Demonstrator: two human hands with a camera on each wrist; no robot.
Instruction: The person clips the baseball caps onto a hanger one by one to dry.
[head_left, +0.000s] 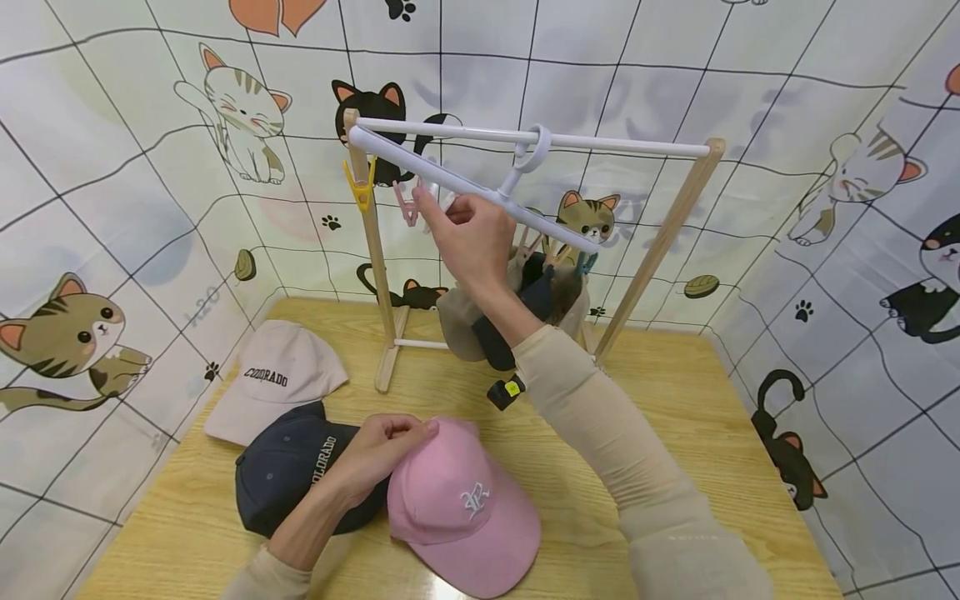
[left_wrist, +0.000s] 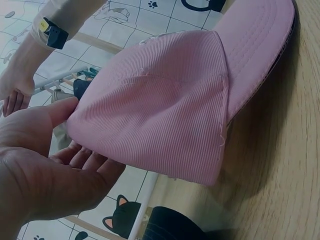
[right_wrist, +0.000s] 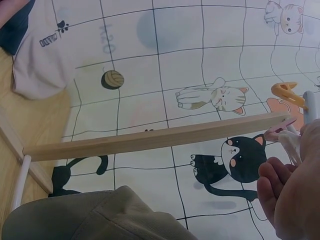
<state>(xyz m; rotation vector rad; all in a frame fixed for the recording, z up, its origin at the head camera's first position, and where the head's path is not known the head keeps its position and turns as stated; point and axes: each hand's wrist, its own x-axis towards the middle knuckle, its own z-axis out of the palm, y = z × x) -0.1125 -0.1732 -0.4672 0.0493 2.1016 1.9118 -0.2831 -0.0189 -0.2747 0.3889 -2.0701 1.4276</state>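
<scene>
A pink cap (head_left: pixel 450 483) with a white emblem rests on the table, its brim toward the front. My left hand (head_left: pixel 382 454) pinches its crown; in the left wrist view the thumb lies on one side and the other fingers beneath. Up at the tilted pale hanger (head_left: pixel 442 177), my right hand (head_left: pixel 476 237) holds a pale clothespin (right_wrist: pixel 290 145), partly hidden by the fingers. Just beside it hangs a pink clothespin (head_left: pixel 407 205), and farther left a yellow clothespin (head_left: pixel 361 187). Clipped at the hanger's right half are dark and beige caps (head_left: pixel 461 325), partly behind my forearm.
A wooden rack (head_left: pixel 675 225) with a white top rod (head_left: pixel 622 145) carries the hanger. To the left on the table (head_left: pixel 660 417) lie a navy cap (head_left: pixel 273 475) and a light cap (head_left: pixel 288 358), both lettered. Cat-patterned sheets surround the table.
</scene>
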